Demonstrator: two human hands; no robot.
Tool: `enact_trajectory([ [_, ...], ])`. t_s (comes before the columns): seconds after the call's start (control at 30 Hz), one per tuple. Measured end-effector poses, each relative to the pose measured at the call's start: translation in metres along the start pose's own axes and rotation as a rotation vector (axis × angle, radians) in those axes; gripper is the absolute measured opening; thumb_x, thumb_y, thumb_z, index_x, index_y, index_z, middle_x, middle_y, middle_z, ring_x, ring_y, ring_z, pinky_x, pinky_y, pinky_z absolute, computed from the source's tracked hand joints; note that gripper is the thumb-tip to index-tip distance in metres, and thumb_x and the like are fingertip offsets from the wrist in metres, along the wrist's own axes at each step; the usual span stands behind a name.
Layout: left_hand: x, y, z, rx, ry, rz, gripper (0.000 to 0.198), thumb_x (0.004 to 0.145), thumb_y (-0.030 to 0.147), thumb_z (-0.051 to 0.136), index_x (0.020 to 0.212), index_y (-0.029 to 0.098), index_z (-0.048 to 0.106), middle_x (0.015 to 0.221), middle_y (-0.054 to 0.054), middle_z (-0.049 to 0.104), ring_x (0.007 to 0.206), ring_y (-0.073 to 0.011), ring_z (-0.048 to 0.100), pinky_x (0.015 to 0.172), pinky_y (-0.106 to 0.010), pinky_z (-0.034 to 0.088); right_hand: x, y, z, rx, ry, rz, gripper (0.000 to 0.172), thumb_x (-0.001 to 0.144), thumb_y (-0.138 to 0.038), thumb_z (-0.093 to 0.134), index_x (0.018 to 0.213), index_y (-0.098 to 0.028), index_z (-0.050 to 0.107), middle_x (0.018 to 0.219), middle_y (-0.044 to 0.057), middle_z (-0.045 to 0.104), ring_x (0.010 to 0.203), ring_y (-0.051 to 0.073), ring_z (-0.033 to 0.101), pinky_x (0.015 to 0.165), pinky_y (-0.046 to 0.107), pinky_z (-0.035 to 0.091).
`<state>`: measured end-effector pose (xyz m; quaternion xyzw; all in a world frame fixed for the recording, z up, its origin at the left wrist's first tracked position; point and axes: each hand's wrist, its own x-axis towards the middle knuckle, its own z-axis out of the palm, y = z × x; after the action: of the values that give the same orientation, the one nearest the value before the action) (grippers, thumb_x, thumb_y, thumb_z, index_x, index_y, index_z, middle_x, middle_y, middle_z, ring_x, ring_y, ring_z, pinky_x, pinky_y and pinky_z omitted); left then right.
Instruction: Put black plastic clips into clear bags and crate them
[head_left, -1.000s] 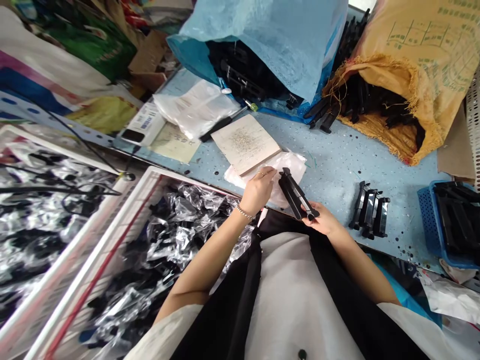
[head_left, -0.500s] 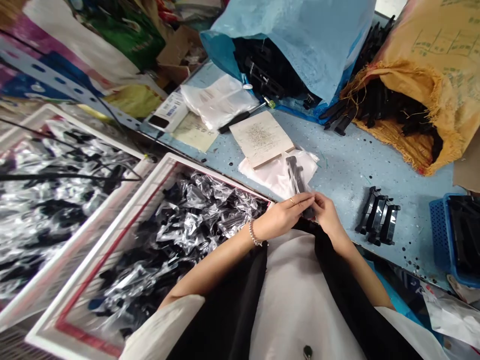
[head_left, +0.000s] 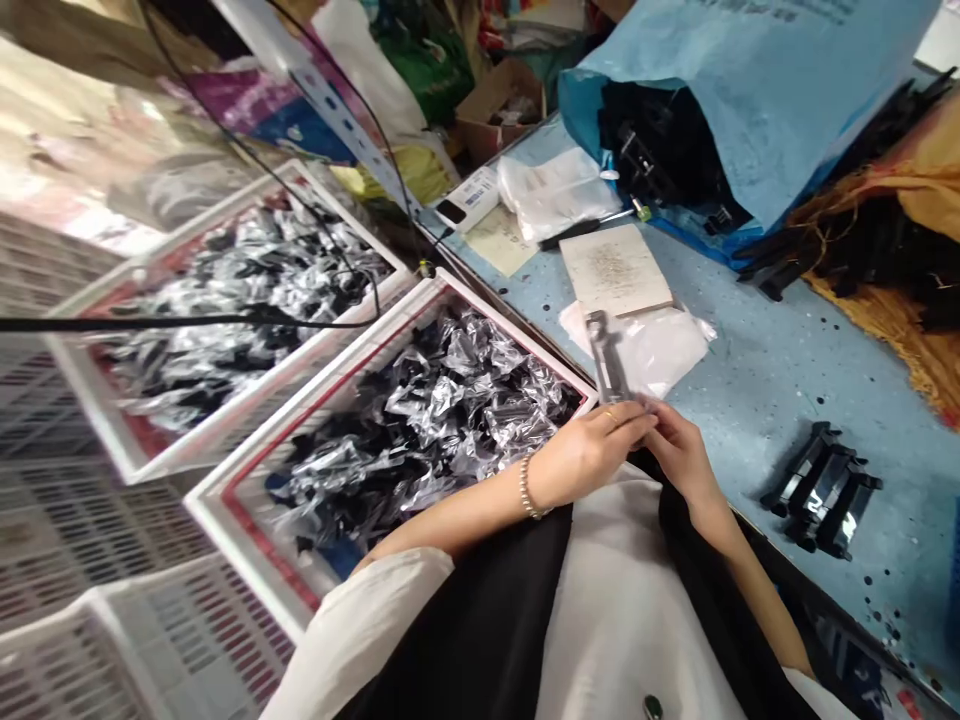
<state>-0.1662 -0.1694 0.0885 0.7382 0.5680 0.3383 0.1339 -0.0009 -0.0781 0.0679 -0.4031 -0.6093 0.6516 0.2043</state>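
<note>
My left hand (head_left: 592,455) and my right hand (head_left: 679,450) meet at the near edge of the blue table (head_left: 757,370), fingers pinched together. Between them they hold the near end of a long black plastic part in a clear bag (head_left: 609,358), which points away over a stack of clear plastic bags (head_left: 660,340). A bead bracelet sits on my left wrist and a ring on a left finger. A group of three loose black parts (head_left: 821,490) lies on the table to the right of my right hand.
A white crate (head_left: 420,420) full of bagged black parts stands left of my hands, a second crate (head_left: 225,270) beyond it. A beige board (head_left: 615,268), a blue sack (head_left: 750,90) and a woven sack of black parts (head_left: 892,250) lie on the table.
The black part went from bare in my right hand into a clear bag, and both hands now pinch its near end. My view has swung left toward the crates.
</note>
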Motion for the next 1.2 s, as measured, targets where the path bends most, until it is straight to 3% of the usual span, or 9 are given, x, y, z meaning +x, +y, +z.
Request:
enact_trajectory([
  [0.1, -0.033, -0.039, -0.047, 0.142, 0.053, -0.334, 0.038, 0.094, 0.015, 0.05, 0.13, 0.017, 0.061, 0.128, -0.011, 0.068, 0.12, -0.0224, 0.066, 0.109, -0.038, 0.054, -0.002, -0.006, -0.001, 0.044, -0.073, 0.044, 0.042, 0.088, -0.047, 0.068, 0.124, -0.027, 0.066, 0.103, 0.005, 0.074, 0.078, 0.019, 0.07, 0.072, 0.036, 0.061],
  [0.23, -0.092, -0.147, -0.102, 0.41, 0.031, -1.029, 0.044, 0.079, 0.013, 0.059, 0.123, 0.008, 0.064, 0.123, -0.019, 0.068, 0.12, -0.0355, 0.064, 0.108, -0.05, 0.049, -0.001, 0.001, -0.011, 0.038, 0.057, 0.036, 0.034, 0.091, -0.047, 0.067, 0.115, -0.023, 0.069, 0.098, 0.005, 0.073, 0.075, 0.016, 0.069, 0.071, 0.033, 0.061],
  [0.3, -0.114, -0.196, -0.112, 0.411, 0.055, -1.296, 0.057, 0.07, 0.015, 0.067, 0.126, 0.003, 0.06, 0.128, -0.023, 0.065, 0.127, -0.0389, 0.057, 0.108, -0.048, 0.046, -0.002, 0.008, -0.016, 0.039, 0.079, 0.05, 0.033, 0.091, -0.046, 0.067, 0.113, -0.022, 0.069, 0.096, 0.004, 0.073, 0.074, 0.015, 0.069, 0.07, 0.032, 0.061],
  [0.4, -0.128, -0.232, -0.105, 0.346, 0.086, -1.41, 0.061, 0.066, 0.014, 0.069, 0.126, 0.003, 0.059, 0.123, -0.021, 0.067, 0.123, -0.0367, 0.059, 0.105, -0.045, 0.048, -0.009, 0.015, -0.023, 0.013, 0.085, 0.063, 0.033, 0.091, -0.047, 0.066, 0.111, -0.022, 0.069, 0.094, 0.005, 0.073, 0.074, 0.016, 0.069, 0.069, 0.032, 0.061],
  [0.57, -0.086, -0.207, -0.058, 0.316, 0.179, -1.238, 0.046, 0.087, 0.019, 0.055, 0.132, 0.009, 0.057, 0.127, -0.015, 0.064, 0.105, -0.0215, 0.067, 0.101, -0.034, 0.05, -0.036, 0.023, -0.076, -0.325, 0.303, 0.05, 0.038, 0.093, -0.051, 0.061, 0.116, -0.022, 0.069, 0.1, 0.009, 0.075, 0.079, 0.022, 0.071, 0.08, 0.041, 0.06],
  [0.7, -0.009, -0.139, -0.001, 0.212, 0.294, -0.6, 0.033, 0.096, 0.025, 0.051, 0.125, 0.016, 0.064, 0.121, -0.012, 0.064, 0.106, -0.021, 0.064, 0.1, -0.034, 0.051, -0.057, 0.026, -0.144, -0.814, 0.723, 0.016, 0.038, 0.094, -0.047, 0.053, 0.114, -0.021, 0.071, 0.108, 0.013, 0.074, 0.091, 0.029, 0.071, 0.095, 0.05, 0.052],
  [0.83, 0.059, -0.077, 0.056, 0.186, 0.018, -0.147, 0.027, 0.094, 0.026, 0.059, 0.116, 0.014, 0.069, 0.118, -0.016, 0.065, 0.108, -0.0289, 0.061, 0.098, -0.044, 0.052, -0.075, 0.02, -0.18, -0.849, 0.77, 0.108, 0.04, 0.094, -0.042, 0.048, 0.119, -0.019, 0.069, 0.11, 0.013, 0.074, 0.086, 0.026, 0.072, 0.087, 0.043, 0.054],
  [0.97, 0.095, -0.067, 0.076, 0.146, -0.143, -0.22, 0.015, 0.09, 0.012, 0.057, 0.081, 0.016, 0.069, 0.097, -0.015, 0.067, 0.097, -0.0284, 0.063, 0.082, -0.04, 0.054, -0.09, 0.005, -0.189, -1.028, 0.697, 0.227, 0.037, 0.096, -0.036, 0.046, 0.118, -0.019, 0.07, 0.111, 0.012, 0.075, 0.088, 0.026, 0.071, 0.085, 0.039, 0.052],
  [1.2, 0.106, -0.096, 0.047, -0.454, -0.153, -0.651, 0.017, 0.079, 0.029, 0.07, 0.068, 0.017, 0.067, 0.06, 0.0, 0.061, 0.058, -0.0132, 0.055, 0.059, -0.028, 0.044, -0.081, -0.018, -0.177, -1.424, 0.348, 0.73, 0.044, 0.103, -0.041, 0.04, 0.106, -0.012, 0.073, 0.1, 0.022, 0.074, 0.095, 0.036, 0.071, 0.077, 0.04, 0.05],
])
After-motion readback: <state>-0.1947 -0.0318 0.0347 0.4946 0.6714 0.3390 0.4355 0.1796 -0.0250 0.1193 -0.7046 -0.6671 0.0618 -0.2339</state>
